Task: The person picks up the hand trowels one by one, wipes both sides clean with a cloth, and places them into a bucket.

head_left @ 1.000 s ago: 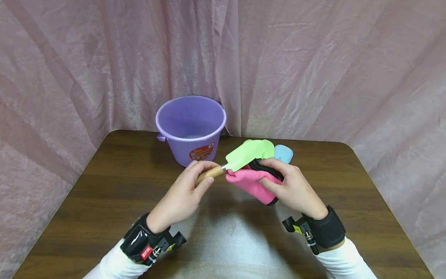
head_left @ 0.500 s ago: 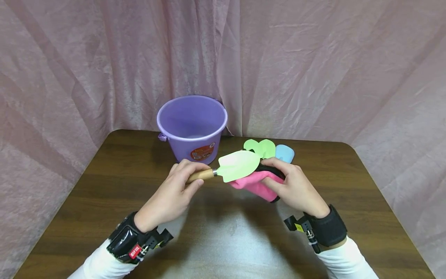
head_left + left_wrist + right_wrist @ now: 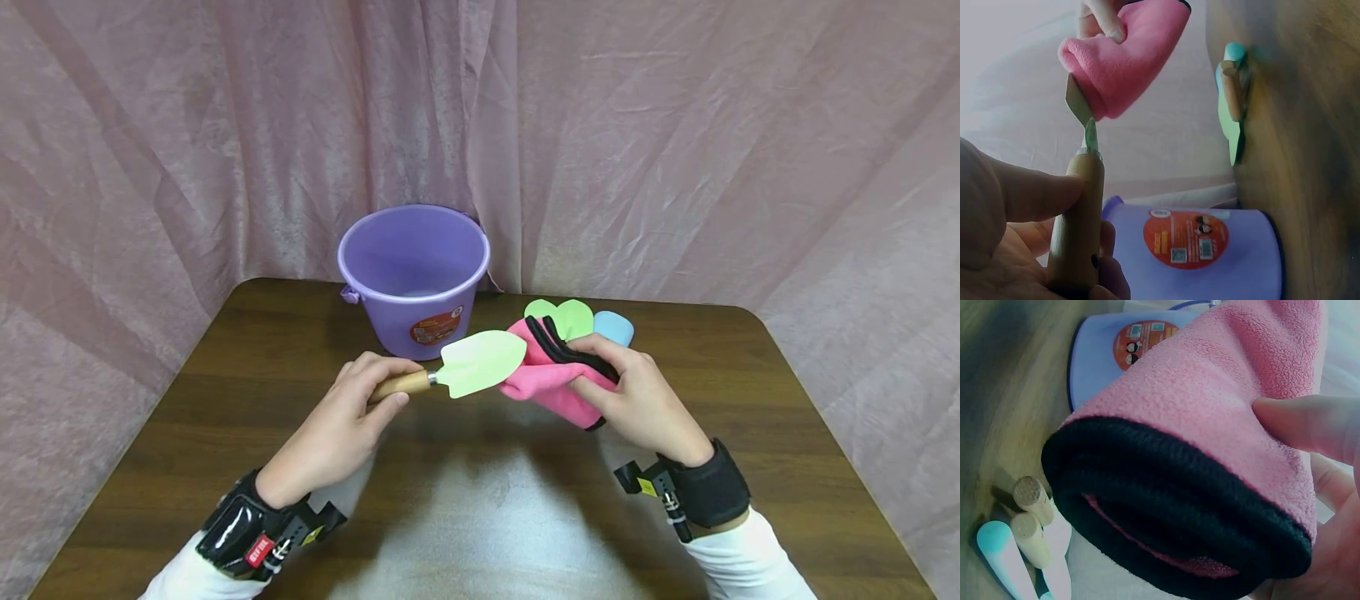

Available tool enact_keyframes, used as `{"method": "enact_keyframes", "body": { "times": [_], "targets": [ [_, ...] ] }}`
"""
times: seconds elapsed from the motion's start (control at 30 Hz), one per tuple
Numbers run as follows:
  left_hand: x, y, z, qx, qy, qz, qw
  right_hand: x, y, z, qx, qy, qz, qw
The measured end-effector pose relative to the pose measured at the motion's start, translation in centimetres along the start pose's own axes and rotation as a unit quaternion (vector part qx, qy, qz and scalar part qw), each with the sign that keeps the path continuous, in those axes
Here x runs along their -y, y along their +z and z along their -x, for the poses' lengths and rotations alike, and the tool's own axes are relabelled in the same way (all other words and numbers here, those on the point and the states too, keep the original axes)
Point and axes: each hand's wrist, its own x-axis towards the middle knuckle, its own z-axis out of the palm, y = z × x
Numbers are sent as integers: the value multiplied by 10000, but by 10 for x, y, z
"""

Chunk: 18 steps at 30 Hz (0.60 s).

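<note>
A hand trowel (image 3: 480, 363) with a pale green blade and a wooden handle is gripped by my left hand (image 3: 337, 425), thumb and fingers round the handle. Its blade points right, the tip up against a folded pink cloth (image 3: 558, 392) with black edging. Whether blade and cloth press together I cannot tell. My right hand (image 3: 637, 396) pinches that cloth above the table; in the right wrist view the thumb lies on the pink fleece (image 3: 1210, 381), and the black edges (image 3: 1160, 462) hang in folded layers. Part of the fingers is hidden behind the cloth.
A purple bucket (image 3: 412, 292) with an orange label stands at the back, left of centre. To its right lie green tools (image 3: 573, 318) with wooden handles (image 3: 1030, 540) and a blue one (image 3: 613, 327), partly hidden behind the cloth. A pink curtain (image 3: 675, 150) hangs behind the wooden table (image 3: 750, 375).
My left hand has drawn the trowel left and slightly down, off the cloth, so more pink and the black edging show. The right hand has barely moved.
</note>
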Motion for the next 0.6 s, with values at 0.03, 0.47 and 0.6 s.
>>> {"method": "enact_keyframes", "body": {
  "times": [0.03,0.47,0.6],
  "targets": [
    [1,-1,1,-1,-24,-16,10000,0,0,0,6,12,-2,10000],
    [8,-17,11,-33,-100,-171,9998,-3,-2,-1,-116,-61,-83,9999],
    [7,-23,12,-42,-136,-194,9997,-3,-4,-1,-142,-54,-84,9998]
  ]
}}
